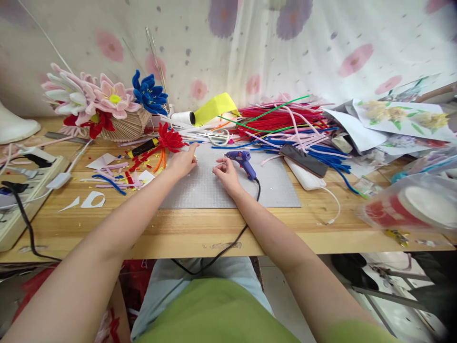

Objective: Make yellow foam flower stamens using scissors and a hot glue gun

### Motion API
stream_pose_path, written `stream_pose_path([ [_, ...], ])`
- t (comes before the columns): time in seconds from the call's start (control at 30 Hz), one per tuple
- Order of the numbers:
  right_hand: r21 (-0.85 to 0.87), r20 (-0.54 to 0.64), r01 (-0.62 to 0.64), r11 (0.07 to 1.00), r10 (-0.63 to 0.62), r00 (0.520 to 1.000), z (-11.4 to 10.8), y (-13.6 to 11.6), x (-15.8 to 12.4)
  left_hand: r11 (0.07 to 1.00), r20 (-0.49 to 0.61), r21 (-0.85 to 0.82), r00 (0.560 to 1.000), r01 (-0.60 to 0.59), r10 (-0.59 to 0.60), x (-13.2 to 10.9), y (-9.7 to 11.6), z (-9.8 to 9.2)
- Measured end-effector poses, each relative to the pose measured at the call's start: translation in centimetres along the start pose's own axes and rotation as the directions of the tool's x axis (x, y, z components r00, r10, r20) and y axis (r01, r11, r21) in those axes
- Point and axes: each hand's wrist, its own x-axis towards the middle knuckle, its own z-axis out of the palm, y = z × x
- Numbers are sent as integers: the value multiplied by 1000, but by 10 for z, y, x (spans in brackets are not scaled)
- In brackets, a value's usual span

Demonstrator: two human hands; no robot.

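Observation:
My left hand is over the left part of a grey cutting mat, its index finger stretched out and the other fingers curled in. Just beyond its wrist side lies a red chenille flower. My right hand hovers over the middle of the mat with fingers loosely bent and apart; I see nothing in it. Close to its right lies a purple glue gun, nozzle pointing left, its black cord running off the table's front edge. White-handled scissors lie behind the hands.
Red, pink and blue chenille stems are heaped at the back. A phone rests on a white power bank. Finished flowers stand back left, above scraps and a power strip. A bagged cup is at right.

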Motion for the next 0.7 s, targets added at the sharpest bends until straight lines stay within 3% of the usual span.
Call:
stream_pose_path([
  [0.13, 13, 15, -4, 1000, 3, 1000, 0, -1, 0, 998, -9, -66, 1000, 2, -3, 3, -1, 6],
  [0.4, -10, 17, -10, 1000, 10, 1000, -1, 0, 1, 936, -72, -352, 997, -7, -20, 5, -21, 11],
  [0.57, -40, 12, -3, 999, 3, 1000, -1, 1, 1, 902, -162, -431, 984, -1, -76, -1, -25, 2],
  [0.7, -54, 10, 21, 998, -21, 1000, 0, 2, -1, 900, -308, -434, 931, 45, -195, -10, -38, -14],
])
